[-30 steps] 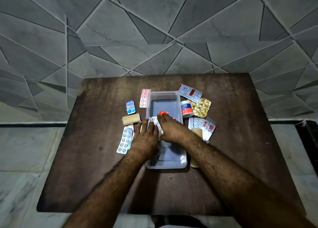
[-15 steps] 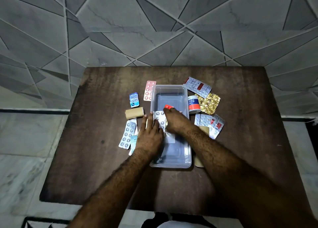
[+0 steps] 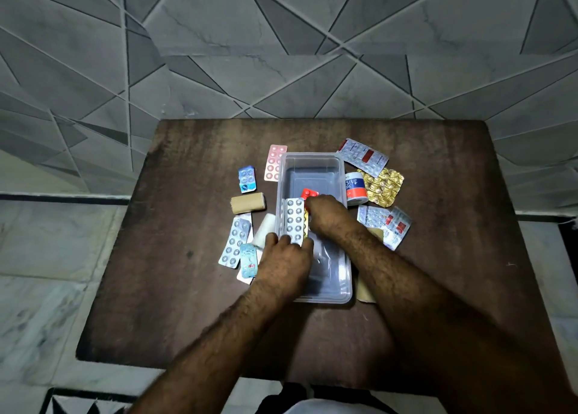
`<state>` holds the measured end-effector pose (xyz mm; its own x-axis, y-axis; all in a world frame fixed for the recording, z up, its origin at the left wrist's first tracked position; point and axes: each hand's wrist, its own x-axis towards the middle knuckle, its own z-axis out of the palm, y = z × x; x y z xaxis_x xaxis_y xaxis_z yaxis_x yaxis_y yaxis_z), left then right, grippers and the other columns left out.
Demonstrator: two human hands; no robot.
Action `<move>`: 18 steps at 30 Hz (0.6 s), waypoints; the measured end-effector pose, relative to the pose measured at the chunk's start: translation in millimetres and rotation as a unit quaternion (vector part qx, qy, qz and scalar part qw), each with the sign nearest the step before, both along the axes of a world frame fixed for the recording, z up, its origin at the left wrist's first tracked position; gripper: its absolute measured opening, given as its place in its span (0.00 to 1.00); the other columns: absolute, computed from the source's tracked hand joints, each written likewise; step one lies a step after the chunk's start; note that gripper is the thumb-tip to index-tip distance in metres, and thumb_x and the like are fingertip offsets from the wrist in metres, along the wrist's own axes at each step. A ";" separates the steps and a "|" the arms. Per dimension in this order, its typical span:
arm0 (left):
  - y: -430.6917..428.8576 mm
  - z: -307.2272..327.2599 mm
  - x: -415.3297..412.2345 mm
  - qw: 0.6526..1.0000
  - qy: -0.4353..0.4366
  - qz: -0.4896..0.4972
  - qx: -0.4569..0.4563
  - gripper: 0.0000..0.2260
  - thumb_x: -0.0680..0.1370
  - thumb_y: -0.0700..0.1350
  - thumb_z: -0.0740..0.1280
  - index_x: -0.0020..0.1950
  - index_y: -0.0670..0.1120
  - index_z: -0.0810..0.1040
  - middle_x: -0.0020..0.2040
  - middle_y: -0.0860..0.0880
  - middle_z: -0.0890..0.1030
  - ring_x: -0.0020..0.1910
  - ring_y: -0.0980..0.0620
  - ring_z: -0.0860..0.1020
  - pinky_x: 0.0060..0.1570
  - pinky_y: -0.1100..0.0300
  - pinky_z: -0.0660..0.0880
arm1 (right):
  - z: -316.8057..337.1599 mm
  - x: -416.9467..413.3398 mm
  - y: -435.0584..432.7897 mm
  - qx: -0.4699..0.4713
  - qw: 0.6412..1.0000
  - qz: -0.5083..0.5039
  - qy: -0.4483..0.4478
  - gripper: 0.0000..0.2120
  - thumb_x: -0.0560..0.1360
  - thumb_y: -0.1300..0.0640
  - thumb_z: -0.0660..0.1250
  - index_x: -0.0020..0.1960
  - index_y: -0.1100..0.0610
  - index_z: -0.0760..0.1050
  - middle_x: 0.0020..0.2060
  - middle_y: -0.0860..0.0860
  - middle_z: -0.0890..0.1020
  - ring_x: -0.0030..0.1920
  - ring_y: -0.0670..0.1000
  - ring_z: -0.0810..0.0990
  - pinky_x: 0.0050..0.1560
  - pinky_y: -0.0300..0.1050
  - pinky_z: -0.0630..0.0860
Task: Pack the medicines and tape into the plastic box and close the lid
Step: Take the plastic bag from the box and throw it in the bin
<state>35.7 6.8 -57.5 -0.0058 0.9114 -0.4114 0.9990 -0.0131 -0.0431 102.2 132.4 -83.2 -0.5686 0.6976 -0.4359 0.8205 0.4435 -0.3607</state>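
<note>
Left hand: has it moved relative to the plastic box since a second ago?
Yes. The left hand has drawn back toward the person along the plastic box's left wall; fingertips once level with the brown roll now sit nearer.

Clear plastic box (image 3: 312,166) open mid-table, silver blister strip (image 3: 293,219) over its left rim, tape roll (image 3: 356,188) beside right wall.
</note>
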 end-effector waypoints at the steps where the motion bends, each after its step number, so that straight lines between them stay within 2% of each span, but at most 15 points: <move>1: -1.9 1.1 2.2 1.000 0.001 -0.001 -0.003 0.16 0.76 0.44 0.62 0.62 0.44 0.69 0.56 0.41 0.82 0.59 0.41 0.75 0.60 0.46 0.62 | 1.0 -1.6 -1.5 0.000 1.000 0.007 -0.017 0.13 0.74 0.61 0.63 0.58 0.60 0.76 0.55 0.60 0.80 0.54 0.60 0.79 0.47 0.45 0.72; 6: -8.7 8.6 6.4 1.000 0.013 -0.004 -0.021 0.12 0.76 0.47 0.63 0.58 0.45 0.75 0.55 0.44 0.83 0.58 0.42 0.76 0.63 0.46 0.61 | -2.2 2.8 -17.1 -0.009 0.993 0.068 -0.093 0.20 0.69 0.65 0.70 0.61 0.61 0.74 0.57 0.62 0.78 0.56 0.61 0.79 0.51 0.48 0.75; 8: -10.7 11.1 5.7 1.000 0.012 0.007 -0.022 0.11 0.76 0.46 0.62 0.57 0.45 0.76 0.55 0.44 0.83 0.58 0.42 0.76 0.63 0.46 0.61 | -8.4 8.1 -27.6 0.008 0.992 0.089 -0.085 0.20 0.72 0.64 0.67 0.63 0.61 0.72 0.58 0.62 0.77 0.58 0.61 0.78 0.55 0.51 0.75; 11: -13.2 13.3 2.9 0.999 0.012 0.022 -0.023 0.11 0.77 0.46 0.62 0.57 0.45 0.77 0.55 0.45 0.82 0.59 0.42 0.76 0.64 0.46 0.61 | -11.9 11.0 -36.8 0.033 0.992 0.096 -0.073 0.17 0.73 0.64 0.65 0.61 0.61 0.72 0.57 0.61 0.77 0.57 0.62 0.78 0.53 0.52 0.76; 18: -18.0 15.5 0.1 0.999 0.016 0.024 -0.034 0.12 0.77 0.48 0.63 0.59 0.46 0.77 0.58 0.44 0.81 0.61 0.43 0.74 0.64 0.46 0.61 | -8.5 9.5 -42.2 0.008 0.992 0.089 -0.091 0.15 0.73 0.66 0.65 0.59 0.62 0.74 0.57 0.62 0.77 0.57 0.60 0.77 0.54 0.50 0.75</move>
<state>35.8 -11.2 -42.1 -0.0626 0.8802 -0.4705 0.9967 0.0306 -0.0754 111.6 90.2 -91.7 -0.5961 0.6011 -0.5323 0.7798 0.5913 -0.2056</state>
